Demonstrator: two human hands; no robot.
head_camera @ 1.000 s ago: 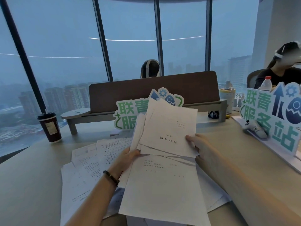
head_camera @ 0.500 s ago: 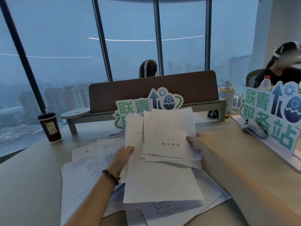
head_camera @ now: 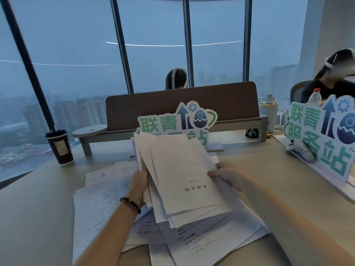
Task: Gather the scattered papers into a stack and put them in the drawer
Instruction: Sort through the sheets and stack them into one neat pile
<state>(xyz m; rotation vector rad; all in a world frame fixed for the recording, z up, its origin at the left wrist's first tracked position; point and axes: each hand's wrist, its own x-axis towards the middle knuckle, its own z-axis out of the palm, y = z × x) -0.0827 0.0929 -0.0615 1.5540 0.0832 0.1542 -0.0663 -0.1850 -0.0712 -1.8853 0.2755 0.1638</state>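
I hold a loose stack of white printed papers (head_camera: 180,175) above the desk, its sheets fanned and uneven. My left hand (head_camera: 138,184), with a bead bracelet at the wrist, grips the stack's left edge. My right hand (head_camera: 228,174) pinches its right edge. Under the stack more papers (head_camera: 99,200) lie scattered on the beige desk (head_camera: 34,208), spreading left and toward me. No drawer is in view.
A dark lidded coffee cup (head_camera: 60,146) stands at the left. A brown desk divider (head_camera: 182,106) and a green-lettered sign (head_camera: 172,123) rise behind the papers. A second sign (head_camera: 322,139), a small white toy (head_camera: 299,150) and a seated person (head_camera: 330,79) are on the right.
The large sheet that hung from my left hand has been drawn in with the rest. Both hands have pulled the papers closer together and tilted the stack to the left.
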